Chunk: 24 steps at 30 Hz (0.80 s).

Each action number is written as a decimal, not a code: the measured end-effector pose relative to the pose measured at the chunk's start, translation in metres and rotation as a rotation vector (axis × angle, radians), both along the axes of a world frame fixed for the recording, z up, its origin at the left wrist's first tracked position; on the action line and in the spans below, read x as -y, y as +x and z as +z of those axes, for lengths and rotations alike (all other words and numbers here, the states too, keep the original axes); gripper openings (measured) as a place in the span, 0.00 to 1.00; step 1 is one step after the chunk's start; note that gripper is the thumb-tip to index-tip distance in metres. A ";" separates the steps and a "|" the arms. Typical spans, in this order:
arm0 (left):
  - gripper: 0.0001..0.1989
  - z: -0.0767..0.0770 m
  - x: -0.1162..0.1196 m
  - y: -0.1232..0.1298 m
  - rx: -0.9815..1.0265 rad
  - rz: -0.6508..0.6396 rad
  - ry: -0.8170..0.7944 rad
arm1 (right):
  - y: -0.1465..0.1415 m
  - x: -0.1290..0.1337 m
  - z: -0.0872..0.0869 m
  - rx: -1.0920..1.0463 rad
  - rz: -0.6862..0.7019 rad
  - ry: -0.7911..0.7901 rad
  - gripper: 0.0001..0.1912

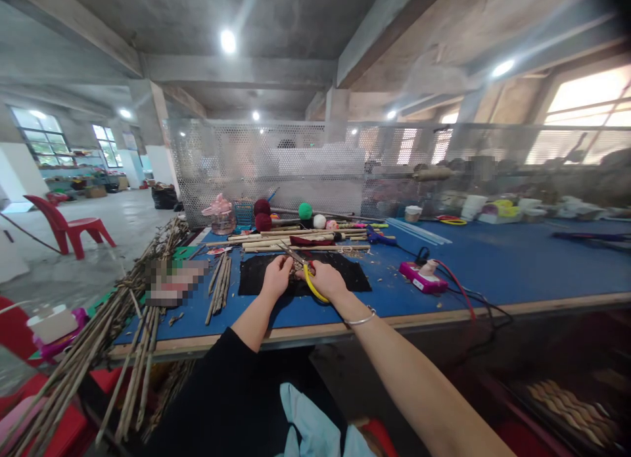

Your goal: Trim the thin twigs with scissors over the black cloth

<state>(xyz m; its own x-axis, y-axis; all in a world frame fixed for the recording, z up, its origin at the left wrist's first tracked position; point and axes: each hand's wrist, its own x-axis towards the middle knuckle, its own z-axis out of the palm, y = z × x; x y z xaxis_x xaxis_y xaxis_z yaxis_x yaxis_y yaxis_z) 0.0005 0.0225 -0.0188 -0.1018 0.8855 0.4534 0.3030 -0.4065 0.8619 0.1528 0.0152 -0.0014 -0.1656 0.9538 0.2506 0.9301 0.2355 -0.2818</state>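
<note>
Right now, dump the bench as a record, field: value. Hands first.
left hand: left hand over black cloth, fingers at something too small to identify
right hand: right hand holding yellow-handled scissors
surface: blue table
beyond cloth: pale sticks, glue gun, green ball, white ball
left of cloth: short sticks
right of cloth: purple power strip, plug inserted

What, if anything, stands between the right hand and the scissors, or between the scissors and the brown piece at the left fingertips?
Nothing visible: the right hand grips the scissors, and the brown piece is close by the blades, at the left hand; contact is unclear.
</note>
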 end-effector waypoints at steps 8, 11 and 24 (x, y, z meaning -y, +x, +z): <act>0.11 0.002 0.006 0.003 -0.085 0.017 0.033 | 0.000 0.002 0.001 -0.032 -0.006 0.001 0.30; 0.11 0.002 0.007 0.005 -0.169 0.094 0.051 | 0.000 0.002 0.000 -0.029 -0.002 0.020 0.30; 0.12 0.006 0.012 0.007 -0.328 0.108 0.053 | -0.001 0.002 0.000 0.005 0.030 0.059 0.31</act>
<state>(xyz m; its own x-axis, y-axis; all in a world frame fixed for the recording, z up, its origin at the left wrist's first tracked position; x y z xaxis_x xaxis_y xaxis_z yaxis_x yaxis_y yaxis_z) 0.0074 0.0105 -0.0128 -0.0348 0.8518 0.5227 0.6044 -0.3986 0.6898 0.1523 0.0137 -0.0012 -0.1950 0.9320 0.3057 0.9240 0.2791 -0.2615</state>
